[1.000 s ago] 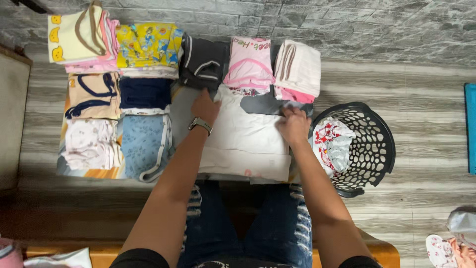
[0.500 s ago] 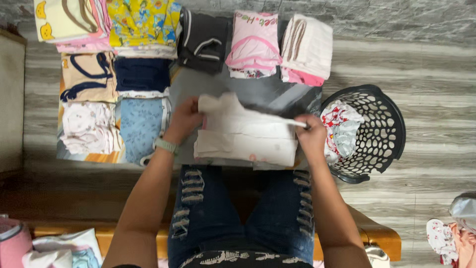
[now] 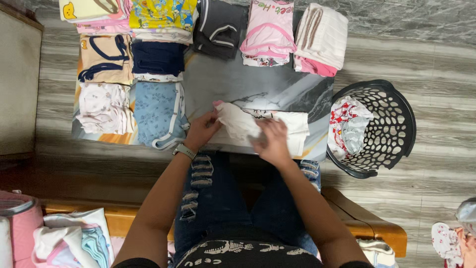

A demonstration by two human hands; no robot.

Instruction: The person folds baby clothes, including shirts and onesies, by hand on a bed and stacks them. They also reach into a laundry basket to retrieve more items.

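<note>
On the table, our left hand gripped the white garment at its left edge. Our right hand pressed flat on it, fingers spread, beside the basket.

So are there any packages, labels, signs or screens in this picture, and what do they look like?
No packages, signs or lit screens show.
Watch: on the left wrist, pale band, face too small to tell.
Pink folded top: far edge of the table, small coloured lettering near its collar.
Yellow folded garment: far left corner, orange bear print.
</note>
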